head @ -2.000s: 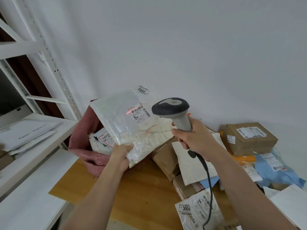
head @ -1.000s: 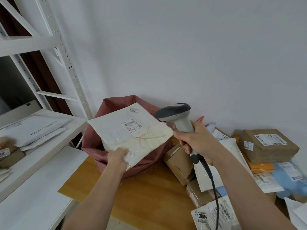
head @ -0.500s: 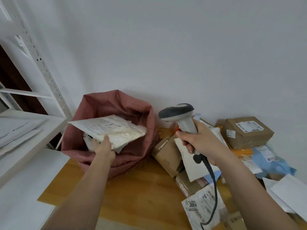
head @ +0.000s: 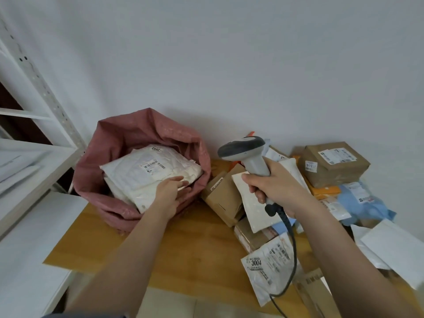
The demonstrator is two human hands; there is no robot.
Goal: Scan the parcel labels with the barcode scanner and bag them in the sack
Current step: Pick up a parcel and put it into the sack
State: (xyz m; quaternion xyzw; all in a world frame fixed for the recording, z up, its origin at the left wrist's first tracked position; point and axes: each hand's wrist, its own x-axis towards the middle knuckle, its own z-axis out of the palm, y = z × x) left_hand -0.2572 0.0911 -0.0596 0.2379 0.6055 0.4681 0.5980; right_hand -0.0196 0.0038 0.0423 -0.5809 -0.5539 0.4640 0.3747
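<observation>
A wooden table [head: 188, 253] carries everything, with a white shelf [head: 34, 171] off its left edge. At the table's back left corner stands the pink sack [head: 137, 134], its mouth rolled open. Along the right edge lies a heap of unscanned parcels [head: 332, 166]: brown boxes, blue and white mailers, and one mailer marked 3004 [head: 268, 267] near the front edge.

Inside the sack the white parcel [head: 151, 173] lies flat on top of others, label up, its near corner poking over the rim. The left hand [head: 169, 191] rests on that near edge with fingers stretched forward; from this angle I cannot be sure whether the thumb pinches the bag underneath or the parcel is already let go. The right hand [head: 273, 189] is wrapped tightly round the handle of the scanner [head: 245, 154], held upright above the heap, cable trailing down toward the front edge.

The step in hand looks like seating the parcel. To do it well, press the protruding corner down and inward so it clears the rim and leaves room, then draw the hand straight out without dragging the sack's lip shut. Keep the scanner raised, clear of the heap.
</observation>
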